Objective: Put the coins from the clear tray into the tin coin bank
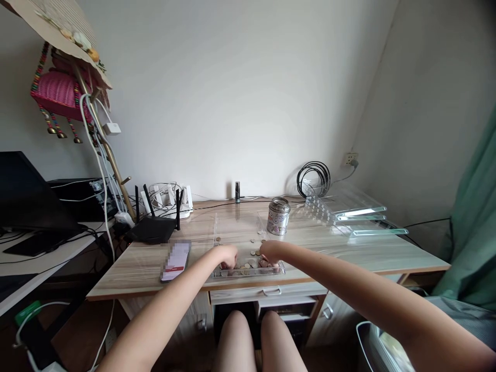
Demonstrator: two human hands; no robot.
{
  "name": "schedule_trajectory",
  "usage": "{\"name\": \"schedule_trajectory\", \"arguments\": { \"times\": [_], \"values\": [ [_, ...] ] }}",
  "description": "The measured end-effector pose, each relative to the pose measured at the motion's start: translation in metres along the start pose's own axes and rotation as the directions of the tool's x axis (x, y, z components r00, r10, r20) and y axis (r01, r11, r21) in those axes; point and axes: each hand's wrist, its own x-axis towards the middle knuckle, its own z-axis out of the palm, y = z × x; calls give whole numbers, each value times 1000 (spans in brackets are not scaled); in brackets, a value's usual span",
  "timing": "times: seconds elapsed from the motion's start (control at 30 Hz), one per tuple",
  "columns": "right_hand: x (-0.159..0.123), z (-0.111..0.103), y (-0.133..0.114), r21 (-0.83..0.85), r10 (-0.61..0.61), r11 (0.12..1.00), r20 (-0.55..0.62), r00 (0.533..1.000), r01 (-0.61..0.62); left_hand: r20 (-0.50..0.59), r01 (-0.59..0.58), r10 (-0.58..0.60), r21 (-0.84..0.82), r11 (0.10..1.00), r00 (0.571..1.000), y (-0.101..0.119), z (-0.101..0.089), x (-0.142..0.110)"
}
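Observation:
A clear plastic tray [248, 272] lies near the desk's front edge, with several coins [253, 253] scattered in it. My left hand [229, 256] reaches down into the tray's left side, its fingers curled in among the coins. Over the right side, my right hand [270, 253] is bent down with its fingers closed near the tray's front wall. Whatever either hand pinches is hidden or too small to make out. Behind my right hand stands a round patterned metal tin [278, 217], upright with its lid on.
To the left lie a phone [177, 261] and a black router [153, 227]. Stacked clear trays [349, 212] sit at the right, near a coiled black cable [313, 178]. At the back stands a small dark bottle [237, 191]. The desk [127, 274] has drawers below.

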Motion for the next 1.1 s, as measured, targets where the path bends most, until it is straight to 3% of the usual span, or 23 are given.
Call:
{"name": "schedule_trajectory", "arguments": {
  "times": [0.3, 0.47, 0.53, 0.6, 0.67, 0.73, 0.8, 0.97, 1.1],
  "values": [
    [-3, 7, 10, 92, -71, 993, -5, 997, 72, 97, -67, 80, -126, 990, 992, -17, -3, -1],
    [-2, 7, 10, 175, -69, 982, -24, 997, 72, 48, -54, 64, -196, 979, 997, -16, 4, -1],
    [-3, 5, 8, 202, -57, 977, -70, 996, 70, -9, -53, 53, -170, 984, 999, -13, 10, 0],
    [-5, 3, 5, 219, -43, 973, -126, 991, 70, -147, -66, 50, -105, 992, 988, -9, 17, 1],
    [-7, 3, 3, 227, -22, 972, -187, 982, 65, -356, -75, 60, -29, 997, 933, -6, 22, 3],
    [-8, 5, 2, 232, -10, 970, -245, 969, 69, -470, -86, 83, 15, 996, 879, -4, 24, 6],
    [-8, 7, 2, 246, -25, 965, -263, 965, 92, -446, -102, 101, 23, 995, 890, -1, 23, 9],
    [-8, 9, 3, 329, -69, 935, -191, 979, 130, -191, -83, 78, -21, 996, 979, 10, 11, 12],
    [-6, 7, 2, 390, -59, 914, -157, 986, 117, -117, -63, 58, -36, 997, 991, 15, 7, 11]
  ]
}}
